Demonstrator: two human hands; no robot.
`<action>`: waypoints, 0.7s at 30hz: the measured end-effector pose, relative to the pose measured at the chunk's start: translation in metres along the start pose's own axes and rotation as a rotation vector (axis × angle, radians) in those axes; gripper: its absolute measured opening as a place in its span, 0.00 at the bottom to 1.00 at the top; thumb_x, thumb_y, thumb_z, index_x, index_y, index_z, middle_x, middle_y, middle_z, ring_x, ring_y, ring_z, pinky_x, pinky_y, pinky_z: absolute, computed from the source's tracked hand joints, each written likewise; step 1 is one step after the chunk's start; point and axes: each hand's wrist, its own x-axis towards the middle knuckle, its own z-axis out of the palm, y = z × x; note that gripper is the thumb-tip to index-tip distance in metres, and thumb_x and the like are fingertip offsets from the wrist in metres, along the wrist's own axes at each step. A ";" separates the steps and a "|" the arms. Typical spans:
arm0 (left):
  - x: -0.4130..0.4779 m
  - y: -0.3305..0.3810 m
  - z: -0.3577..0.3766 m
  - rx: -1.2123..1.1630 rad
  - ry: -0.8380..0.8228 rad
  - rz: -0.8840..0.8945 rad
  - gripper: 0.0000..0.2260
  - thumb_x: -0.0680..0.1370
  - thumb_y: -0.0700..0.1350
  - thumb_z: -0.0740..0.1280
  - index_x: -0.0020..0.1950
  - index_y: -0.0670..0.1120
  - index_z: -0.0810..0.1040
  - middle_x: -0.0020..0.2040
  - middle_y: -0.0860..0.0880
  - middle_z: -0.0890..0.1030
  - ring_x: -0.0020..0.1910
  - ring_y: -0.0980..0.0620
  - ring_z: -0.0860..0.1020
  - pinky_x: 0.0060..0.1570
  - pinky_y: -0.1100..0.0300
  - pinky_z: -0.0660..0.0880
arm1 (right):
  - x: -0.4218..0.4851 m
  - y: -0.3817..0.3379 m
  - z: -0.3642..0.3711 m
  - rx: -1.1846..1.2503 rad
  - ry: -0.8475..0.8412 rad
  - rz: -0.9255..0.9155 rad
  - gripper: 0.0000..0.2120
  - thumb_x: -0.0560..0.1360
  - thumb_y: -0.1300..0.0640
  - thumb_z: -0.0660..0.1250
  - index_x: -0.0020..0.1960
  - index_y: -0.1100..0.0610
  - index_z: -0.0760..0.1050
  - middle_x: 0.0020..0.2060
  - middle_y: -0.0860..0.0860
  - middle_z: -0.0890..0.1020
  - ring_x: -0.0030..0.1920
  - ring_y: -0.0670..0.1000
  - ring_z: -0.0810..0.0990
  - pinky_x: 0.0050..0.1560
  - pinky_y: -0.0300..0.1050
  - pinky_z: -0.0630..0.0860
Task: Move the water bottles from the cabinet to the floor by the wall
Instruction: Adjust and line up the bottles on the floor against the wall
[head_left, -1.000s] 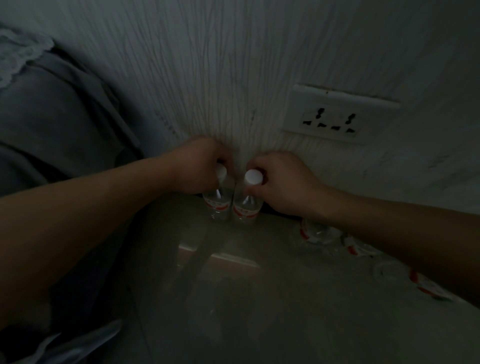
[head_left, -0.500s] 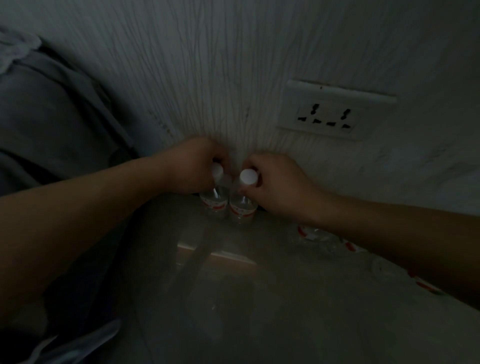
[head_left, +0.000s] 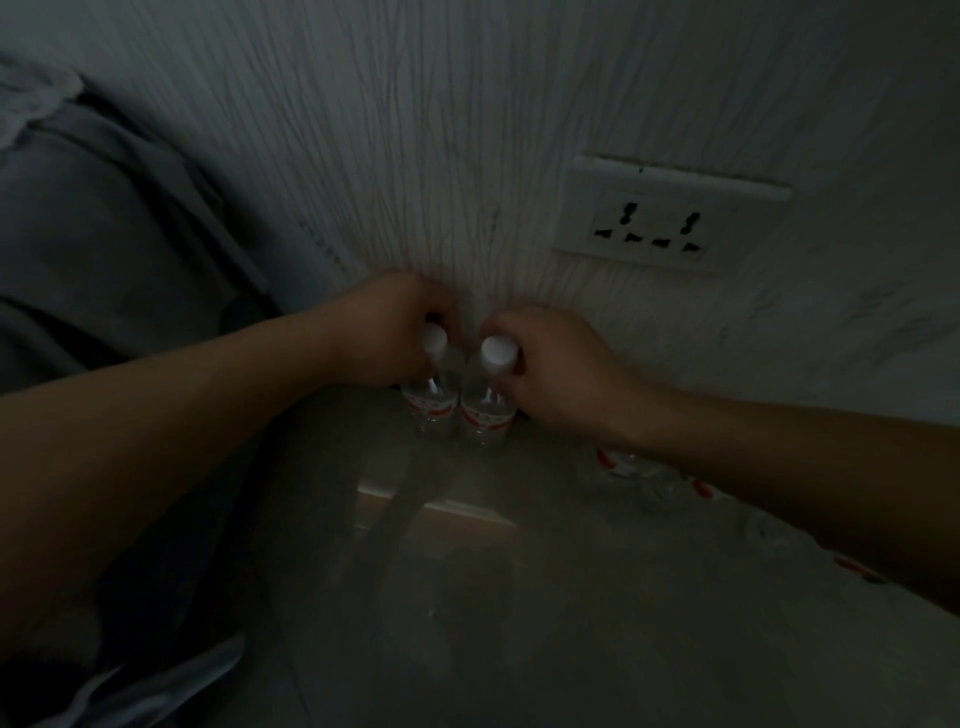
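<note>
Two small clear water bottles with white caps and red labels stand upright side by side on the dim floor, right against the textured white wall. My left hand (head_left: 387, 332) grips the neck of the left bottle (head_left: 430, 400) just under its cap. My right hand (head_left: 550, 364) grips the neck of the right bottle (head_left: 487, 413) the same way. The two bottles touch each other. More bottles of the same kind (head_left: 623, 465) stand along the wall to the right, partly hidden under my right forearm.
A white double wall socket (head_left: 660, 218) sits above and to the right of my hands. Grey bedding (head_left: 104, 249) hangs at the left. The glossy floor (head_left: 519, 597) reflects light. A pale object (head_left: 156, 686) lies at the lower left.
Both hands stay on the bottle necks at the wall. The view has shifted very slightly; the bottles have barely moved.
</note>
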 end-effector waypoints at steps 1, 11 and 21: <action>0.000 0.000 0.000 0.002 0.005 0.003 0.13 0.66 0.39 0.74 0.48 0.50 0.80 0.44 0.53 0.78 0.43 0.54 0.76 0.43 0.59 0.72 | 0.000 0.000 0.000 -0.002 0.004 -0.008 0.11 0.66 0.57 0.72 0.48 0.58 0.77 0.43 0.53 0.80 0.44 0.53 0.77 0.43 0.48 0.70; 0.000 0.002 0.001 -0.012 0.010 0.003 0.11 0.67 0.40 0.73 0.47 0.51 0.79 0.41 0.56 0.76 0.40 0.57 0.74 0.35 0.68 0.66 | 0.000 0.000 -0.001 0.021 -0.005 0.017 0.11 0.67 0.58 0.71 0.48 0.58 0.77 0.43 0.53 0.79 0.44 0.53 0.77 0.43 0.48 0.72; 0.000 0.001 0.001 -0.005 0.007 -0.014 0.13 0.67 0.40 0.74 0.49 0.50 0.80 0.40 0.57 0.75 0.39 0.59 0.74 0.38 0.63 0.69 | 0.001 0.000 -0.001 0.025 -0.015 0.036 0.11 0.67 0.58 0.70 0.49 0.56 0.78 0.42 0.52 0.79 0.43 0.53 0.77 0.42 0.47 0.72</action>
